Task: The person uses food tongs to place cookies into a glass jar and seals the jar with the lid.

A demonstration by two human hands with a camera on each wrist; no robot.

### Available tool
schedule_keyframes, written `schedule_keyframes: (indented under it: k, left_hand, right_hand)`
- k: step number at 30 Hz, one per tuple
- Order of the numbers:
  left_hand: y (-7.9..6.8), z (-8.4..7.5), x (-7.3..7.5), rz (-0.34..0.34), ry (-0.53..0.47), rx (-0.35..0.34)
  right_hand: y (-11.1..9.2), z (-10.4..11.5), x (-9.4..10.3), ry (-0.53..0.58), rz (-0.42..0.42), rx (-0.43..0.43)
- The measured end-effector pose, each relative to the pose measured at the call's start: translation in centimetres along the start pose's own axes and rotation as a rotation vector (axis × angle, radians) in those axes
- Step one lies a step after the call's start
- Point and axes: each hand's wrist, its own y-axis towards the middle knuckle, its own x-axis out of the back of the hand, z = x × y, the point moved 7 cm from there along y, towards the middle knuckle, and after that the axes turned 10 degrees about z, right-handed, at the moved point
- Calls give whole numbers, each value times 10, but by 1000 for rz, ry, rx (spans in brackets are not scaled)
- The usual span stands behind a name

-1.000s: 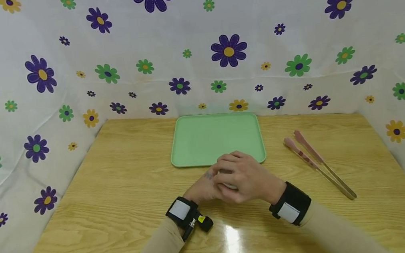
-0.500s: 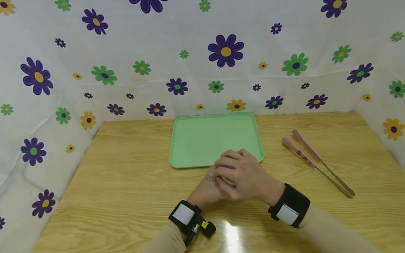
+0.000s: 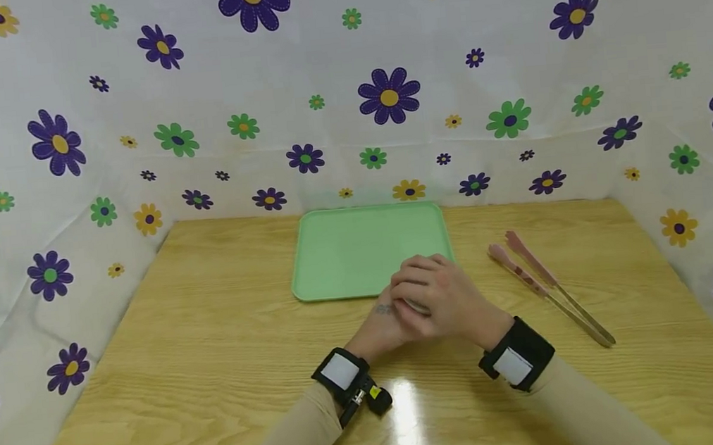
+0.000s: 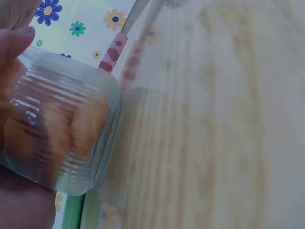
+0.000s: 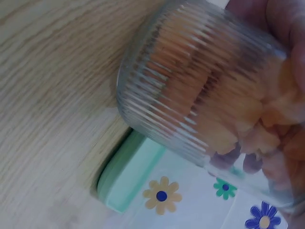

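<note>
A ribbed clear glass jar [image 5: 190, 90] with orange-brown chunks inside is held close over the table, mostly hidden behind the hands in the head view. My left hand [image 3: 381, 328] grips the jar's body from the left. My right hand [image 3: 446, 301] curls over the jar's top, where a pale sliver of the lid [image 3: 416, 308] shows between thumb and fingers. Through the glass in the right wrist view, fingertips [image 5: 252, 163] appear on the far side. In the left wrist view the jar's base faces the wooden tabletop.
A light green tray [image 3: 359, 250] lies at the back middle, just beyond the hands. To its right rest tongs [image 3: 550, 289] with pink heads and metal arms, spread apart. The wooden table [image 3: 215, 348] ends at a flower-patterned cloth [image 3: 342, 61] on the back and sides.
Both hands have shifted slightly to the right together, still around the jar. The head view has turned a little, so tray and tongs appear further left.
</note>
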Motion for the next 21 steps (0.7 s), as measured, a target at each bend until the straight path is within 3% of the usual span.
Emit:
schedule_keyframes:
  k: [4, 7, 11, 15, 21]
  left_hand:
    - [-5, 12, 0, 35, -205, 78]
    - [-10, 23, 1, 26, -504, 160]
    - [-10, 34, 6, 16, -757, 229]
    - [-14, 44, 15, 71, -702, 273]
    - [-32, 69, 24, 232, -457, 371]
  right_hand:
    - [2, -6, -3, 97, 18, 5]
    - [4, -10, -3, 183, 18, 1]
    - [2, -19, 1, 276, 5, -26]
    - [-5, -29, -1, 330, 53, -92]
    - [-26, -47, 3, 353, 107, -165]
